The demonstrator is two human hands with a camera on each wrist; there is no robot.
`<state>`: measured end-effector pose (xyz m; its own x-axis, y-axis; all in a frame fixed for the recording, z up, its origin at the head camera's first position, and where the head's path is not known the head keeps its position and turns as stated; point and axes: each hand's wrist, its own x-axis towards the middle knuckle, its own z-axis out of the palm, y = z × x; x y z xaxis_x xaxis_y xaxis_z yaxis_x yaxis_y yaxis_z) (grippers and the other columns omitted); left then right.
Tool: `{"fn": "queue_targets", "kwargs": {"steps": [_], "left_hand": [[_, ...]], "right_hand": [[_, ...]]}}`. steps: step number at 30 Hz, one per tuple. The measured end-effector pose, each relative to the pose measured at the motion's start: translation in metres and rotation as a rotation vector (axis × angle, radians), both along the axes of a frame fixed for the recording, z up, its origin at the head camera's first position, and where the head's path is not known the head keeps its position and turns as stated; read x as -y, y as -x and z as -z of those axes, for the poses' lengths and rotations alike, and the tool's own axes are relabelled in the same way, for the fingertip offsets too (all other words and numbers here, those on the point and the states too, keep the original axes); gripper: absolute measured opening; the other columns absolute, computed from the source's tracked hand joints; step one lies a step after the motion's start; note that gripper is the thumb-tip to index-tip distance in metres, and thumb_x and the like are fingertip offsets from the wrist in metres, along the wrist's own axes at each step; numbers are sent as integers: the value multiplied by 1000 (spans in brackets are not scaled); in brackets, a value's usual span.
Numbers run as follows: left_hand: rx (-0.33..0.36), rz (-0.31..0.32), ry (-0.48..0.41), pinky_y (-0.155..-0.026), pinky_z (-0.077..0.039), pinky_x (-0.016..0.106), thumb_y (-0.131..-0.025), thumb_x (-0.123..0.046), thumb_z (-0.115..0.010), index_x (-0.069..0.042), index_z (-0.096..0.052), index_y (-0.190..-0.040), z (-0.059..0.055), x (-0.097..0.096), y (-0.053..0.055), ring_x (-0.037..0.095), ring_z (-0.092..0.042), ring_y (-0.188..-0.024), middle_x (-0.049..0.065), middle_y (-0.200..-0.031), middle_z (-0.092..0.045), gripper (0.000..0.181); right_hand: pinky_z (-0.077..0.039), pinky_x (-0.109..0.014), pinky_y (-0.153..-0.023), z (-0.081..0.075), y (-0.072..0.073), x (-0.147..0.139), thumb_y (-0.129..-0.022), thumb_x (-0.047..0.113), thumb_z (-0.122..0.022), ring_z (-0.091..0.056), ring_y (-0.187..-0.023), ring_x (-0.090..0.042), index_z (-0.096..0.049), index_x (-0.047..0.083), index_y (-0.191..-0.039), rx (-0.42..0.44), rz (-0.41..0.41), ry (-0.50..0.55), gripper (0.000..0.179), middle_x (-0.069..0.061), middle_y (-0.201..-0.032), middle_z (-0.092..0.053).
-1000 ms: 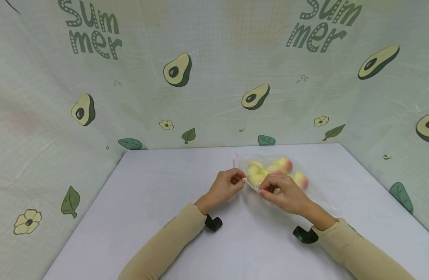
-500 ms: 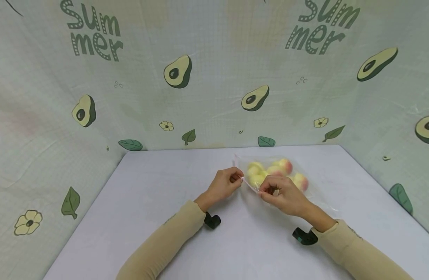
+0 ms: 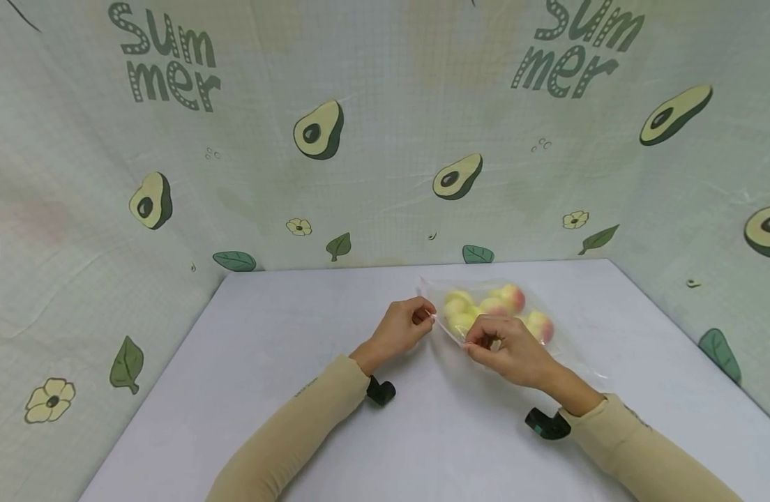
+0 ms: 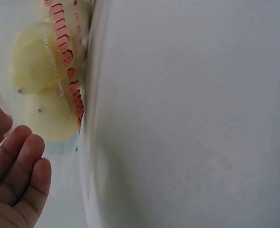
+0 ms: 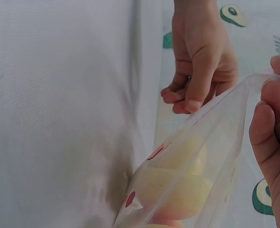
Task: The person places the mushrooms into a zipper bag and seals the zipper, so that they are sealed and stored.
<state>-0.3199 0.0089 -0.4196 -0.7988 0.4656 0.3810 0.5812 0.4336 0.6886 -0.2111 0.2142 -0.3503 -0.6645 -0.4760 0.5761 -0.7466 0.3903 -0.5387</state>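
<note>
A clear plastic bag [image 3: 567,348] with a pinkish edge lies on the table, several yellow fruits with pink blush, like peaches [image 3: 460,307], inside it. My left hand [image 3: 400,328] pinches the bag's near left edge between thumb and fingertips. A short way along that same edge, my right hand [image 3: 513,348] grips it, covering part of the fruit. The right wrist view shows the bag's film [image 5: 225,156] drawn up to a point at the right fingertips [image 5: 273,90]. Red and pink lettering [image 4: 61,35] runs across the bag in the left wrist view.
The white table [image 3: 284,335] stretches around the bag. Behind and on both sides hangs a pale cloth [image 3: 385,139] printed with avocados and leaves. A small black camera [image 3: 381,392] sits under the left wrist, another black camera [image 3: 548,423] under the right.
My left hand has shifted slightly up and left, still at the bag's edge, and the edge between the hands looks straighter. My right hand has stayed almost in place.
</note>
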Motion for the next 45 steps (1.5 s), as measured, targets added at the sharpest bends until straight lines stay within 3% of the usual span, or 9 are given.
{"fn": "queue_targets", "kwargs": {"steps": [7,20,45], "left_hand": [[-1,-9,33,-66,-50,19,-90,-11,-63,-12,-66,-98,0,1,6,5,-59,-72,-5,-79,-64,9],[34,-24,60,-65,-49,20,-90,-9,-63,-11,-66,-100,-3,1,13,7,-58,-72,-4,-80,-64,10],[-7,-24,178,-63,-47,21,-90,-9,-61,-15,-65,-101,-4,6,37,9,-56,-75,-5,-84,-62,12]], "right_hand": [[-44,-20,-52,-1,0,0,-74,-13,-72,-54,-61,-11,-65,7,-74,-27,-5,0,20,-2,-67,-60],[-45,-22,-52,0,0,-1,-75,-13,-71,-54,-61,-11,-64,11,-75,-21,-8,6,25,-2,-68,-60],[-46,-29,-51,-1,-2,1,-73,-14,-71,-53,-62,-12,-64,10,-74,-19,-11,3,25,-2,-68,-59]]}}
